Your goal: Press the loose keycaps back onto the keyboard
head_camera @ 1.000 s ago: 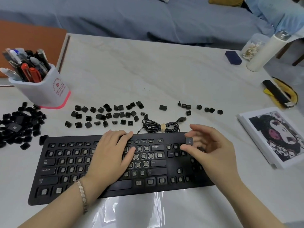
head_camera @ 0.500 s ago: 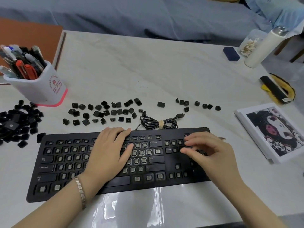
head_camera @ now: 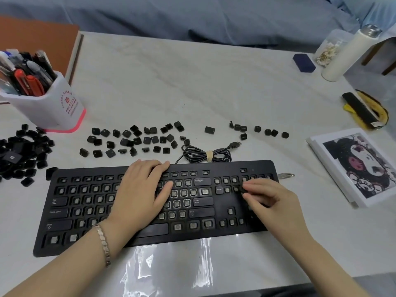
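1. Far left of the left hand [head_camera: 139, 194], a heap of keycaps [head_camera: 19, 153] lies on the table [head_camera: 192, 93], with a pen pot [head_camera: 53, 103] behind it.
2. Beyond that hand's fingertips, scattered keycaps [head_camera: 137, 140] lie loose on the table, apart from the keyboard [head_camera: 64, 211].
3. The left hand lies flat on the keyboard's middle, fingers straight and together, holding nothing. A bracelet [head_camera: 104, 243] is on its wrist. Most sockets around it are bare; Backspace, Enter, Caps Lock and a few others are capped.
4. Between the hands and farther off, a coiled cable [head_camera: 205, 155] lies just past the keyboard's far edge. A short row of keycaps [head_camera: 257, 130] lies beyond it.
5. The right hand [head_camera: 272, 202] is on the keyboard's right end, fingers curled, with forefinger and thumb tips close together on the keys. Whether a keycap sits between them I cannot tell.
6. Right of the right hand, a picture [head_camera: 364, 166] lies on the table, apart from the keyboard.
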### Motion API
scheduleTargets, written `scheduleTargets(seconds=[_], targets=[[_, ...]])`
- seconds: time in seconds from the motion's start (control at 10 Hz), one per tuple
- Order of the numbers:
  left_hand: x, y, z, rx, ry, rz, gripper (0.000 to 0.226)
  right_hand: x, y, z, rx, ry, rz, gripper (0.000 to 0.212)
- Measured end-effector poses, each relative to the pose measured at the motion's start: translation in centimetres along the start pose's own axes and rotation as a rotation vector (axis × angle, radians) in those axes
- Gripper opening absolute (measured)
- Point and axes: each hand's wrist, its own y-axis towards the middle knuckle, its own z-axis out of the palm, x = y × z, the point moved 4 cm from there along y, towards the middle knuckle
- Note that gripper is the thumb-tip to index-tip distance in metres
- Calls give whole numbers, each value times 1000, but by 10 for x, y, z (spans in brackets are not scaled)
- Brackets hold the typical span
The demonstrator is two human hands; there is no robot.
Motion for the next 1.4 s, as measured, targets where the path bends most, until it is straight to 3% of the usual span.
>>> scheduleTargets(seconds=[0.2, 0.5, 0.7, 0.8, 1.1, 1.2, 1.4], targets=[[0, 0, -1, -12, -2, 5, 49, -12, 0, 13, -88, -19, 9, 31], [0, 0, -1, -17, -12, 6, 48, -17, -1, 27, -147, -273, -176, 16], [0, -1, -1, -17, -13, 5, 48, -15, 4, 27, -67, -290, -235, 8], [0, 0, -1, -16, -14, 8, 48, -16, 8, 26, -22, -279, -226, 15], [0, 0, -1, -15, -15, 7, 49, -13, 25, 23, 164, -235, -1, 26], [0, 0, -1, -10, -8, 8, 49, -10, 29, 23, 264, -256, 43, 25], [0, 0, -1, -14, -5, 7, 49, -7, 30, 20, 293, -247, 42, 20]])
